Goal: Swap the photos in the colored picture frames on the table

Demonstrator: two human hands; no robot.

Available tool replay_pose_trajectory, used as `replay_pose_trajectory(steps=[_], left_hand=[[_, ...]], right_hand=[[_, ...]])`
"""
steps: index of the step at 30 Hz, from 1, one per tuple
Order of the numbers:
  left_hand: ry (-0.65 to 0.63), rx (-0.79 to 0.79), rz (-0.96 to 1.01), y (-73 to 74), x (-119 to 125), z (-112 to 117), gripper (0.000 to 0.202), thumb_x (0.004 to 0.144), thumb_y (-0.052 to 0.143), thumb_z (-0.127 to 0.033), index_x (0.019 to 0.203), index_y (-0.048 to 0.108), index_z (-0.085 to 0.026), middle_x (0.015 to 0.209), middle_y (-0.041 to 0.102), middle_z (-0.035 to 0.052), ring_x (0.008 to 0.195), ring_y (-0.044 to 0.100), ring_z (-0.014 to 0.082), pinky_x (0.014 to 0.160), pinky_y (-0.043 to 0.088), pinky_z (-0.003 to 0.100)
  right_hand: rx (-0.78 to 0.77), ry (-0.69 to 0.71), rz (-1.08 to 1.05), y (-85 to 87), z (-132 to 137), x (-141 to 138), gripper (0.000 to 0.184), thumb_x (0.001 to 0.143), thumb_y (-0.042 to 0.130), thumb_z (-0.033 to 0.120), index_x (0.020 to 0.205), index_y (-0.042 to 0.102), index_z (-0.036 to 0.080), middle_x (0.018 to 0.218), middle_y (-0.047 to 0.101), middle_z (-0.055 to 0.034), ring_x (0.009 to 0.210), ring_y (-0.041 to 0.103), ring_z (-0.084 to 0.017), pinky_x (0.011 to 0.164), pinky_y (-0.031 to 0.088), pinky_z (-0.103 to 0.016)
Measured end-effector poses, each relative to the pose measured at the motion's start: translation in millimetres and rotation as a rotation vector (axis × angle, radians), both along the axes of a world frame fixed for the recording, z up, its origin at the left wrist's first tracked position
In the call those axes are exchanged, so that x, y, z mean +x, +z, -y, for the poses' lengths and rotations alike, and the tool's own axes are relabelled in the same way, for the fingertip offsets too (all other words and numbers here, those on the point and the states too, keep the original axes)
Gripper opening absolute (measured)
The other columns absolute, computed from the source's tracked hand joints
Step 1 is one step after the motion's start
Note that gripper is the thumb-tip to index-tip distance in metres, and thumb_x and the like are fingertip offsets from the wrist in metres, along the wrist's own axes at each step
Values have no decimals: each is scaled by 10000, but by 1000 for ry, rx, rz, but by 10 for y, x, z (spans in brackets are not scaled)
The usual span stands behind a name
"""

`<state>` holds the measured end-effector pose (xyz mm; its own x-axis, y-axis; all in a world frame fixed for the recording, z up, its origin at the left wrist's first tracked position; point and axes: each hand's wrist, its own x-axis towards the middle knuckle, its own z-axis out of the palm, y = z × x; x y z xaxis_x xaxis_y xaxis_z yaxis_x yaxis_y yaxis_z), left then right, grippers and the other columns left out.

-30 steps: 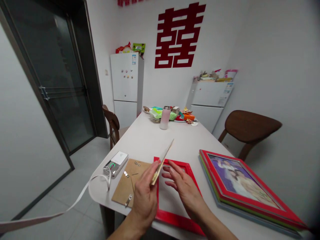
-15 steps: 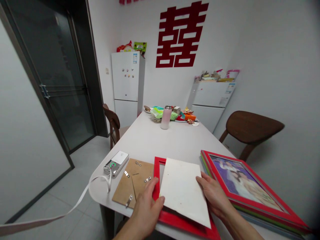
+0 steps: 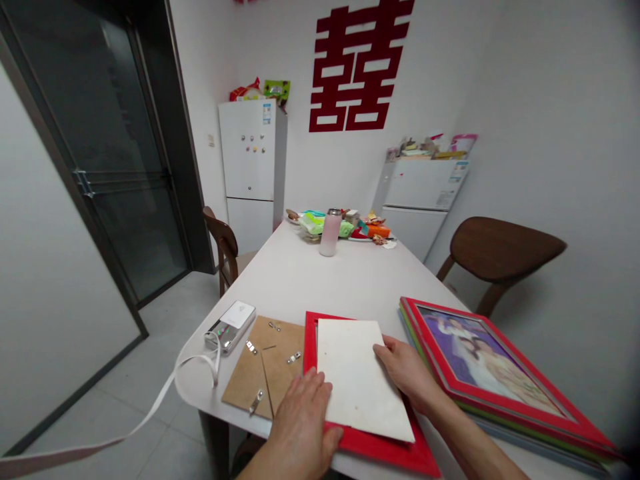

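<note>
A white backing card [image 3: 360, 380] lies over a red picture frame [image 3: 380, 453], covering most of its opening. My right hand [image 3: 407, 373] pinches the card's right edge, its lower fingers partly hidden. My left hand [image 3: 305, 420] is stretched out at the card's left edge, fingers resting across the frame's left side. Left of the frame is a brown fibreboard back panel [image 3: 245, 380] with metal clips and a cut stand flap.
To the right is a stack of framed photos [image 3: 493, 367]. A white-and-grey device [image 3: 230, 327] with a strap [image 3: 160, 400] sits at the table's left edge. A pink bottle [image 3: 330, 233] stands farther back before packets and snacks [image 3: 370, 230]. Chairs [image 3: 505, 250] flank the table.
The white card has shifted left and settled lower over the red frame. My right hand moved left with it. My left hand has flattened from its bent grip at the card's edge.
</note>
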<state>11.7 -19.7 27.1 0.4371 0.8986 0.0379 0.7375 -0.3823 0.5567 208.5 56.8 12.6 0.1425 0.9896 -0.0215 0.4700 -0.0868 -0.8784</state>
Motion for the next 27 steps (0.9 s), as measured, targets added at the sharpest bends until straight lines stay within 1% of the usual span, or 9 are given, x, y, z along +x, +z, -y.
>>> replay_pose_trajectory(steps=[6,10,12,14,17,18,21,24,27], left_hand=[[-12,7,-46,-6,-5,-16,557,691,505,-217,1209,384,-53,1292,328,164,1201,276,268,1005,207,433],[-12,-4,-54,-10,-20,-7,564,693,501,-224,1216,374,-53,1301,309,163,1206,263,263,1007,204,429],[-15,-9,-49,-9,-20,0,573,695,500,-227,1222,361,-50,1305,301,164,1208,260,261,1008,202,427],[-14,-9,-46,-7,-17,2,582,694,501,-226,1228,350,-49,1308,296,164,1209,260,261,1009,198,428],[-17,-16,-47,-6,-19,-8,572,690,513,-231,1216,372,-55,1297,322,161,1203,274,265,1008,199,430],[-17,-15,-43,-6,-21,-13,561,691,517,-234,1208,387,-62,1290,341,156,1200,281,263,1008,200,428],[-16,-4,-33,-7,-23,-20,529,694,529,-241,1189,419,-89,1272,383,132,1195,295,254,1010,202,419],[-17,6,-51,-5,-6,-4,523,703,529,-243,1190,416,-88,1273,384,132,1196,292,250,1012,201,415],[-40,14,-63,6,-15,32,528,711,517,-228,1201,394,-74,1286,358,145,1200,286,241,1008,214,405]], right_hand=[[9,-39,-126,-70,1,16,355,693,404,265,957,588,117,650,666,-57,549,605,-178,471,440,-241],[-18,-28,-147,-93,-2,23,357,714,384,272,970,576,114,665,666,-59,558,608,-174,477,442,-238],[-28,-7,-124,-95,-7,21,368,728,360,275,988,560,106,684,667,-61,567,610,-170,481,441,-236],[-19,36,13,-84,-16,14,380,748,317,270,994,550,98,714,666,-64,599,614,-168,500,441,-233],[12,86,299,-36,-35,-3,371,757,283,242,949,568,100,772,659,-81,695,610,-176,580,436,-238],[19,87,370,-16,-39,-9,358,751,295,236,922,577,99,788,655,-96,726,604,-189,614,429,-251],[25,57,487,26,-32,-30,330,733,357,265,879,581,72,809,633,-170,776,581,-255,679,397,-323],[-1,17,709,11,1,-57,379,751,352,357,867,572,71,803,612,-199,765,577,-293,651,387,-362],[-17,-13,955,-31,30,-76,408,763,337,412,900,557,97,827,599,-172,739,582,-288,603,391,-354]])
